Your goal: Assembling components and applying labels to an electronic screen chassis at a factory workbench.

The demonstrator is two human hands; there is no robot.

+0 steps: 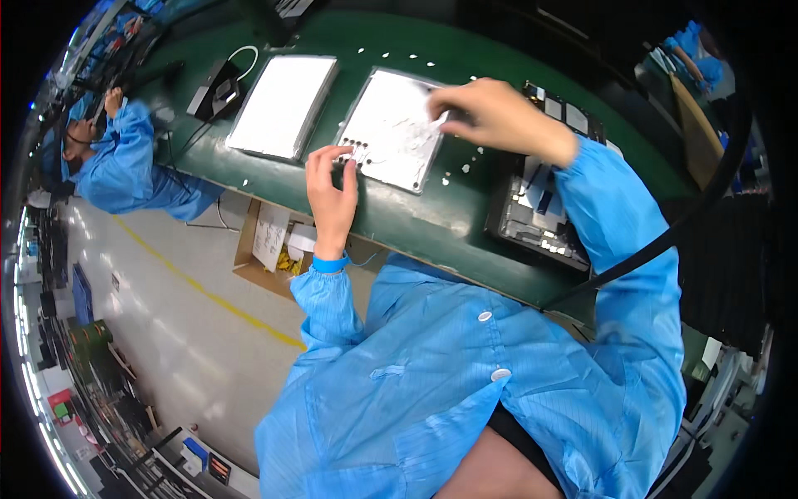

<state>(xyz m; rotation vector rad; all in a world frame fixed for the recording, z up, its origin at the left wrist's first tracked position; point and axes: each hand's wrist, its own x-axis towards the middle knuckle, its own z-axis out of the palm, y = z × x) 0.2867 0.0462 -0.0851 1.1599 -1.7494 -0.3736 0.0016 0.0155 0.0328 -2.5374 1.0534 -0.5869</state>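
Observation:
A flat white panel (391, 125) with a clear-looking rim lies on the green table, and small black dots cluster at its near left corner. My left hand (331, 195) is at that corner, thumb and index finger close together in a pinch; what is between them is too small to make out. Over the panel's right side, my right hand (490, 112) pinches a small whitish piece (440, 120), smeared by motion. Crumpled, shiny, film-like marks show on the panel below it.
A stack of white panels (283, 104) lies to the left, beside a black device (218, 93) with a white cable. At right stands a black tray (540, 220) of parts. Small white scraps dot the green table (453, 212). An open carton (264, 241) sits below; a co-worker (137, 158) is at far left.

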